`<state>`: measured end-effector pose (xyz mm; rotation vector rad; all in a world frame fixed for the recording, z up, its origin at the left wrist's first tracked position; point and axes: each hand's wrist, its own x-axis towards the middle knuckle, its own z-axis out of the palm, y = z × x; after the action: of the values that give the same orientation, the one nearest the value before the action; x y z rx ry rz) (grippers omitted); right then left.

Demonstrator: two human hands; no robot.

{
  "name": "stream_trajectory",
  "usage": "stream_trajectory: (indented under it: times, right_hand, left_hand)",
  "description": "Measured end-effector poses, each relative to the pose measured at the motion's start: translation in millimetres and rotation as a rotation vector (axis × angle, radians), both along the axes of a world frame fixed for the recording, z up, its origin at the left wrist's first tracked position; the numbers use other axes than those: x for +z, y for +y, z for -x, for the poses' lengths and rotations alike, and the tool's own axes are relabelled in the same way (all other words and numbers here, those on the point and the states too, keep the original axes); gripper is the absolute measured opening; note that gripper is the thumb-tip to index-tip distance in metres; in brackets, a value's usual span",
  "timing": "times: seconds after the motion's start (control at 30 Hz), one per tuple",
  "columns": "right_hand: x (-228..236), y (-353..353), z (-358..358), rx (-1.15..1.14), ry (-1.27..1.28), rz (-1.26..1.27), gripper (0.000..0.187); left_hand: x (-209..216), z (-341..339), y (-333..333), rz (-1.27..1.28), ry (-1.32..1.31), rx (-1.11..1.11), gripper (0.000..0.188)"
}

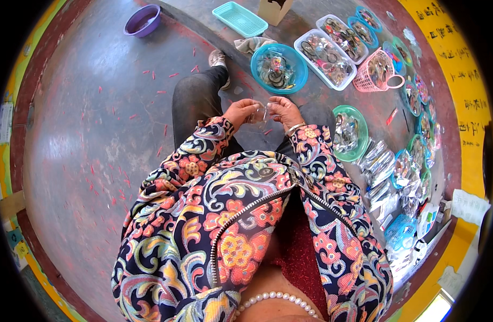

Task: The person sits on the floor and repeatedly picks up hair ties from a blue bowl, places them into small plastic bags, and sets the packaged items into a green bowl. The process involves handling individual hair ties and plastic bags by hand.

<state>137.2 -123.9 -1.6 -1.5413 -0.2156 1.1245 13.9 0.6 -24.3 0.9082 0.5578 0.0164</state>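
In front of my lap, a small clear plastic bag (259, 115) is stretched between my two hands. My left hand (243, 112) pinches one side of it with closed fingers. On the other side my right hand (285, 112), with a bracelet at the wrist, grips the edge between thumb and fingers. Whether anything lies inside the bag is too small to tell. Just beyond my hands stands a blue basin (257, 68) holding clear packets and dark ring-shaped items. A green basin (364, 140) with more packets sits to the right of my right hand.
White trays (337, 85) of packets and a pink basket (359, 83) stand at the far right. Silvery packets (380, 161) are heaped on the right. At the back are a turquoise tray (230, 11), a cardboard box (268, 13) and a purple basin (129, 31). Red scraps litter the floor.
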Motion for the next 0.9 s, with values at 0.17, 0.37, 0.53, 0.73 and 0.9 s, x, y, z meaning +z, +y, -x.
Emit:
stream_trajectory:
  times: [0.17, 0.37, 0.53, 0.73, 0.9]
  right_hand:
    - [3, -5, -8, 0.166, -0.091, -0.008, 0.021]
    - [2, -7, -11, -0.001, -0.097, -0.106, 0.015]
    - [25, -22, -23, -0.008, -0.196, -0.129, 0.014]
    - [82, -100, -84, -0.483, -0.421, -0.183, 0.018]
    - [9, -226, -132, -0.651, -0.257, 0.071, 0.02]
  left_hand:
    - [0, 1, 1, -0.139, -0.04, -0.118, 0.026]
    - [7, 2, 2, -0.087, 0.094, -0.177, 0.016]
    - [8, 0, 1, -0.057, 0.078, -0.133, 0.018]
    - [13, 1, 1, -0.066, 0.147, -0.086, 0.02]
    - [11, 0, -2, -0.08, 0.16, -0.114, 0.02]
